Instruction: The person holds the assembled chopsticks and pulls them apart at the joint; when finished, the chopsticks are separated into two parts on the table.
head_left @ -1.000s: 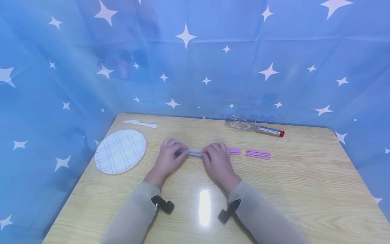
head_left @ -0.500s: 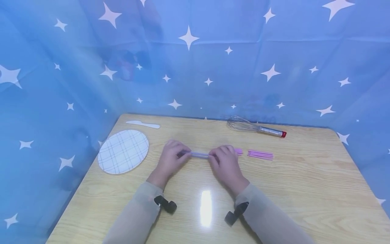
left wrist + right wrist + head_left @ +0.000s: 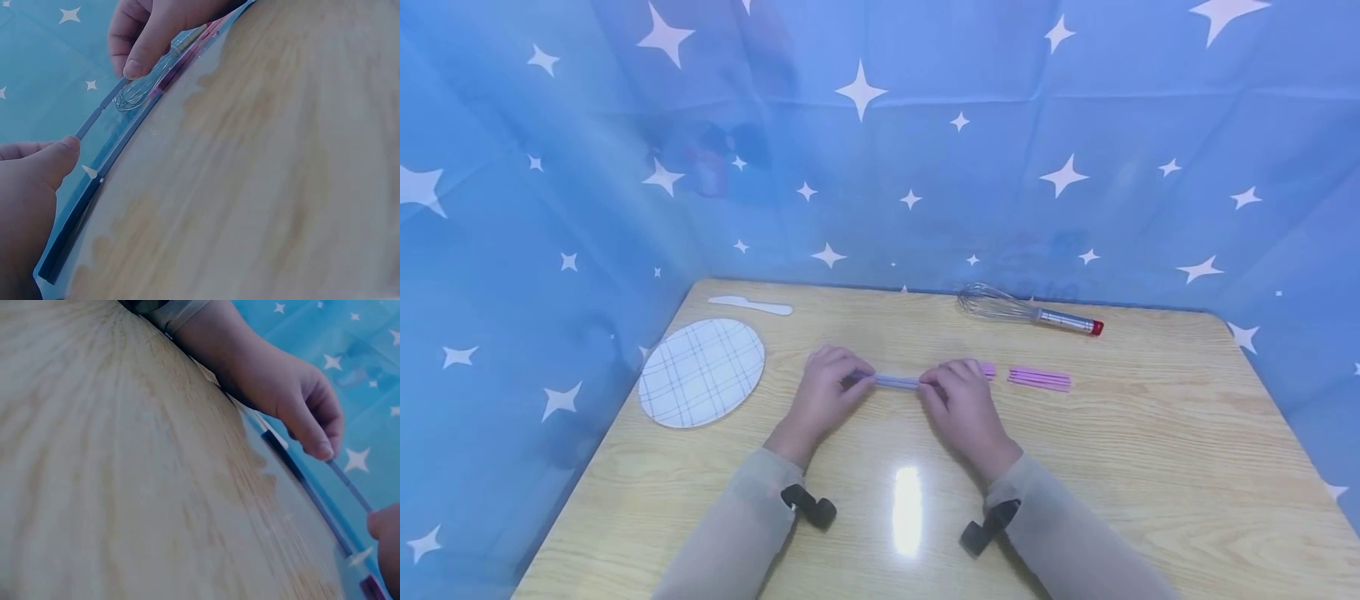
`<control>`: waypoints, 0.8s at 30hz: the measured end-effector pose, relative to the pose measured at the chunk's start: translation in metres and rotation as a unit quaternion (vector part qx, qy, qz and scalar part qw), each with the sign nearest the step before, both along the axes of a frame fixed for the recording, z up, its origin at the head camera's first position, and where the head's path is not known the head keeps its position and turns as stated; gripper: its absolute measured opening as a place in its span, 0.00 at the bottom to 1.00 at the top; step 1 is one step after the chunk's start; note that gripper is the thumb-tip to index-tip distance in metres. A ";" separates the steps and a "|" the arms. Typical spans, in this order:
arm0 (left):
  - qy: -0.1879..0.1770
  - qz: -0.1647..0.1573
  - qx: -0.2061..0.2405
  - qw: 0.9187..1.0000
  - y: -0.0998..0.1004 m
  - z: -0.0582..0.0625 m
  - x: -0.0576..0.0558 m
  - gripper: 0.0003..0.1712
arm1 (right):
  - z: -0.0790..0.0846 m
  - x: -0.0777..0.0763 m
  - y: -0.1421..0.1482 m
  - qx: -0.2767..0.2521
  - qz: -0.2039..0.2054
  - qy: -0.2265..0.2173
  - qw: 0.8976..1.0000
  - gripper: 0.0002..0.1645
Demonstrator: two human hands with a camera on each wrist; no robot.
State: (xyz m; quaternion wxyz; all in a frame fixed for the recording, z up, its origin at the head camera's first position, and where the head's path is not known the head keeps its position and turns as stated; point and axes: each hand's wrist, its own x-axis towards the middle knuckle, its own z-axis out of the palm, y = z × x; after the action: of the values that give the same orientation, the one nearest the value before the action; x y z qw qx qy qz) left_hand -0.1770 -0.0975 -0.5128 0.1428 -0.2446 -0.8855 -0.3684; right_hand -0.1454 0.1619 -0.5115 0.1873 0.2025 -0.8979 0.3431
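Near the middle of the table, my left hand and right hand pinch the two ends of a thin grey-blue stick between thumb and fingers. In the left wrist view, the stick runs straight between the thumbs, above a row on the tabletop. That row has a dark blue piece near my left hand and a lighter blue length beyond it. Pink sticks show just past my right hand, partly hidden by it. A separate bundle of pink sticks lies farther right.
A white plate with checked lines lies to the left, with a white knife behind it. At the back right is a wire whisk with a red-tipped handle. A blue star-printed curtain stands behind the wooden table.
Both hands have shifted slightly to the right, the right hand a bit more, and a longer part of the stick shows between them. The view itself has moved a little.
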 end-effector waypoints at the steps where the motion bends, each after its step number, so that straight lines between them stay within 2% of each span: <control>1: 0.002 0.000 0.000 1.000 0.001 0.000 0.000 0.06 | 0.000 0.001 0.001 -0.001 0.000 0.002 1.000 0.05; 15: 0.014 -0.009 -0.026 1.000 0.029 -0.001 0.000 0.06 | -0.002 0.008 0.024 -0.012 -0.015 0.022 1.000 0.08; 24: 0.025 -0.003 -0.033 0.999 0.043 0.000 0.001 0.07 | 0.000 0.011 0.035 -0.002 -0.031 0.011 0.999 0.07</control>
State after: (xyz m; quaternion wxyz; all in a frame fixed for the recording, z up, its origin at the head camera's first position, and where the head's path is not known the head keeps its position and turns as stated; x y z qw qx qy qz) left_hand -0.1759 -0.0548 -0.5126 0.1555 -0.2604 -0.8926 -0.3336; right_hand -0.1340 0.1972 -0.5118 0.2083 0.1784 -0.9008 0.3368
